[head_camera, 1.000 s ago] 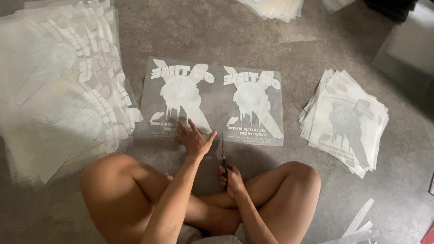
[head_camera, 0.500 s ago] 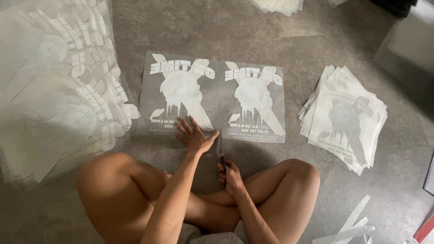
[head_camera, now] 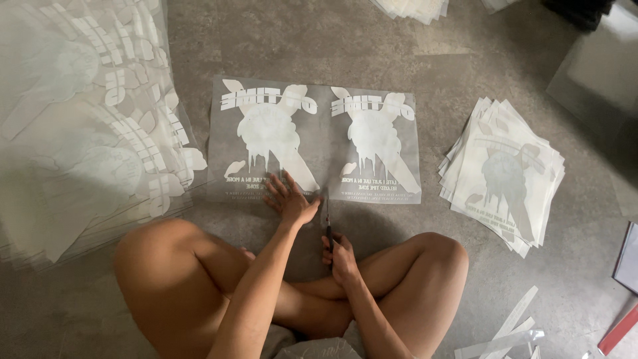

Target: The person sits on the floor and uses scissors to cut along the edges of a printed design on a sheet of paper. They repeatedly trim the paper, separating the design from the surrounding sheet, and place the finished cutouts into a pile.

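Note:
A clear film sheet (head_camera: 319,116) with two white printed designs side by side lies flat on the grey floor in front of my crossed legs. My left hand (head_camera: 289,198) presses flat on its near edge, fingers spread, on the left design. My right hand (head_camera: 340,256) grips a pair of scissors (head_camera: 327,219) whose blades point up at the sheet's near edge, at the gap between the two designs.
A big stack of uncut clear printed sheets (head_camera: 80,126) fills the left. A pile of single cut prints (head_camera: 505,173) lies to the right. Trimmed strips (head_camera: 508,329) lie at lower right, a red-edged object (head_camera: 621,326) beside them. More sheets (head_camera: 412,8) lie at the top.
The view has shifted slightly. My hands keep about the same places, the left flat on the sheet and the right on the scissors at its near edge.

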